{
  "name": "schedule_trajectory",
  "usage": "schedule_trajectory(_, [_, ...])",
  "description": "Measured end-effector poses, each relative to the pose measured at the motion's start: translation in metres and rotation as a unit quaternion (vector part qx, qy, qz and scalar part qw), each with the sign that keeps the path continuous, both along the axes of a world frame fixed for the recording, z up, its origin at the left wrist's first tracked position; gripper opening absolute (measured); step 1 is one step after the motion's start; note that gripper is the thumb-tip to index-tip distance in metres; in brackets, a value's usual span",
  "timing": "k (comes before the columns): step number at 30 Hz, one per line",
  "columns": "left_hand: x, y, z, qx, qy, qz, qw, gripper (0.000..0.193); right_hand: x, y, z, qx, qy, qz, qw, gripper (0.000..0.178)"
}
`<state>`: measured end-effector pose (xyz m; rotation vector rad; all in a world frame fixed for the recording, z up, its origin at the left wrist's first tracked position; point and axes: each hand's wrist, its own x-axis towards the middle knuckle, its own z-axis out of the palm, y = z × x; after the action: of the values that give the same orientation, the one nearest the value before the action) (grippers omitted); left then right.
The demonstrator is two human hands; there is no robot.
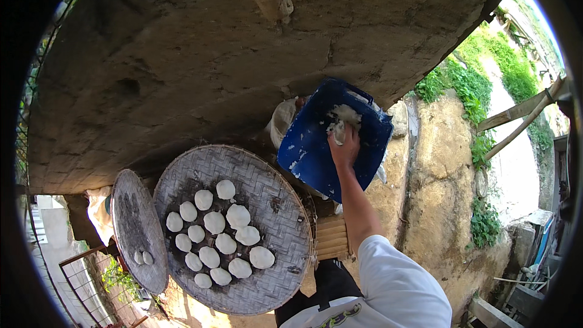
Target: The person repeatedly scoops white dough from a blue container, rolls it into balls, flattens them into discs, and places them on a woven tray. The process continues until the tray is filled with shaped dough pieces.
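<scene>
Right hand (345, 141) at white dough (347, 114), grip hard to tell from here, blue tub (306, 146) around it, dough balls (214, 222) on woven tray (282, 261) to its lower left, shirt (401, 273) lettering (345, 316) below.

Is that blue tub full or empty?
Neither, but closer to empty: bare blue shows across most of the tub, with a little white doughy mass at the right hand.
</scene>
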<state>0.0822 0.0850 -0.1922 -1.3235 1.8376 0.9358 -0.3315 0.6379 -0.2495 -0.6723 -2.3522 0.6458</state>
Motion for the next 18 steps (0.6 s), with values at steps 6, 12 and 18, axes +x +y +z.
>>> schedule_trajectory(6, [0.007, 0.003, 0.000, 0.001, -0.008, 0.017, 1.000, 0.031, -0.002, -0.002, 0.006, 0.064, -0.007, 0.079, 0.995, 0.054])
schedule_trajectory(12, [0.020, 0.008, 0.003, 0.005, -0.016, 0.034, 0.999, 0.030, -0.012, -0.004, 0.001, 0.017, -0.044, 0.172, 0.984, 0.049])
schedule_trajectory(18, [0.035, 0.010, 0.008, 0.012, -0.024, 0.052, 0.998, 0.030, 0.017, -0.014, 0.010, -0.094, 0.063, 0.166, 0.980, 0.051])
